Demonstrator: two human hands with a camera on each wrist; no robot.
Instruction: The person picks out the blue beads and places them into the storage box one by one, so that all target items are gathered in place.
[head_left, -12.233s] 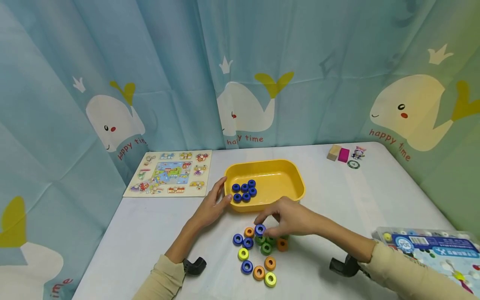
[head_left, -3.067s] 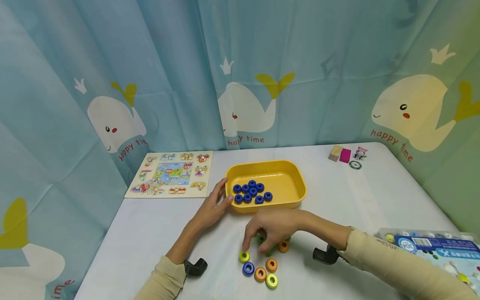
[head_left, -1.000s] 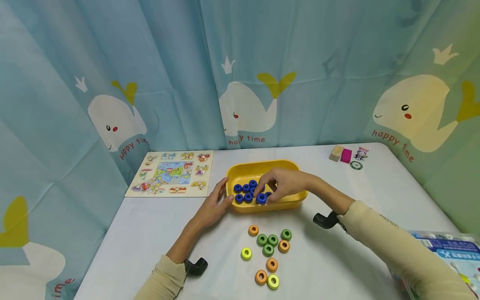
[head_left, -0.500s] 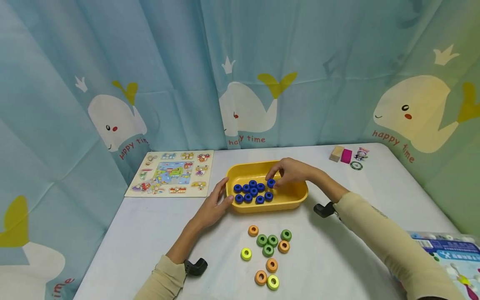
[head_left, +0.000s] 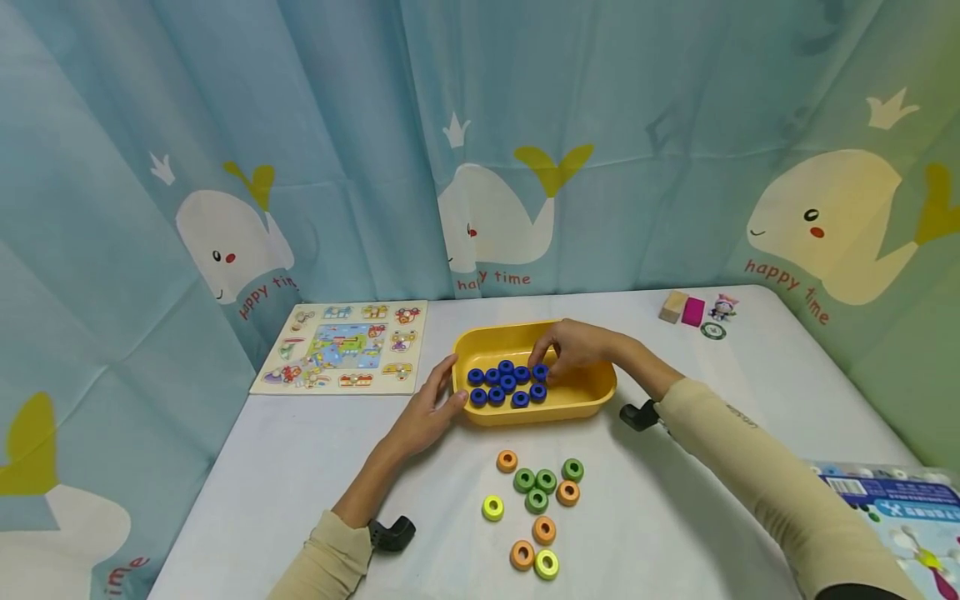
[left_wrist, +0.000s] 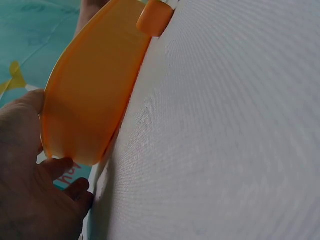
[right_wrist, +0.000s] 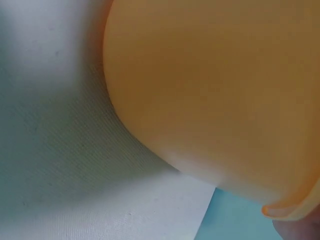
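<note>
My left hand (head_left: 424, 410) grips the left end of the yellow tray (head_left: 592, 407), thumb near the front corner and fingers along the side. In the left wrist view, that hand (left_wrist: 30, 165) lies against the tray's outer wall (left_wrist: 95, 80). Over the tray's inside, my right hand (head_left: 581, 343) pinches a blue ring bead (head_left: 540, 372) close to the tray floor. Several other blue ring beads (head_left: 497, 396) sit together in the tray's left half. The right wrist view shows mostly the tray's outer wall (right_wrist: 210, 100); the bead is hidden there.
In front of the tray lie loose green beads (head_left: 536, 501), orange beads (head_left: 544, 530) and yellow beads (head_left: 492, 507). A picture puzzle board (head_left: 341, 347) is at back left. Blocks (head_left: 693, 312), a figurine (head_left: 723, 307) and a round chip (head_left: 713, 331) sit at back right; a boxed set (head_left: 900, 508) at right.
Blue beads have passed from the table into the tray, carried by my right hand. In the last half second that hand has lowered its bead slightly. The left hand has stayed on the tray.
</note>
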